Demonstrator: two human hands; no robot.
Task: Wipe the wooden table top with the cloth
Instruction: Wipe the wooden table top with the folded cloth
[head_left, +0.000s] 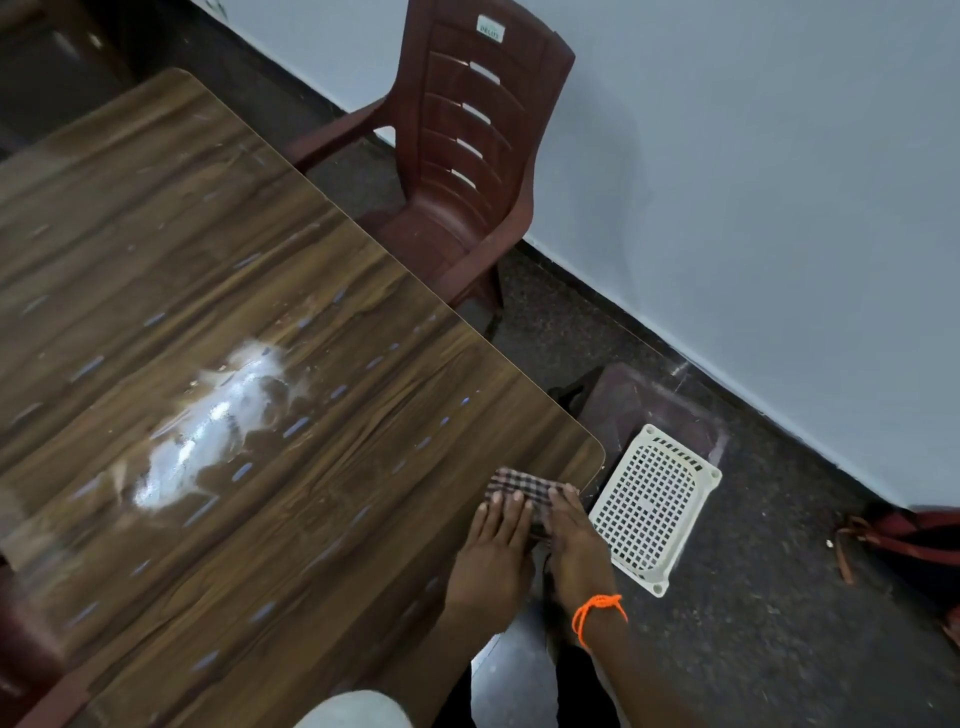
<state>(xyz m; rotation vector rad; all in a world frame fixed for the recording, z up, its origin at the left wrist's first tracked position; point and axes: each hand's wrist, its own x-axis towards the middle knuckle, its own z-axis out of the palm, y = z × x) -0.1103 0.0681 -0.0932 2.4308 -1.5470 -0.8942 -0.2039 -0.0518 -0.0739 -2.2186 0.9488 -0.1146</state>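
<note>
At the near right corner of the wooden table top lies the checked cloth, partly under both palms, its far end showing beyond the fingertips. Left hand and right hand press flat side by side, fingers straight and close together. Beside that corner, a white perforated basket rests on the floor.

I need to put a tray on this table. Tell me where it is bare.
Nearly all the wooden table top is bare, from its far rounded corner down past the shiny wet patch. Only the near right corner is taken: left hand and right hand lie flat on the checked cloth.
</note>
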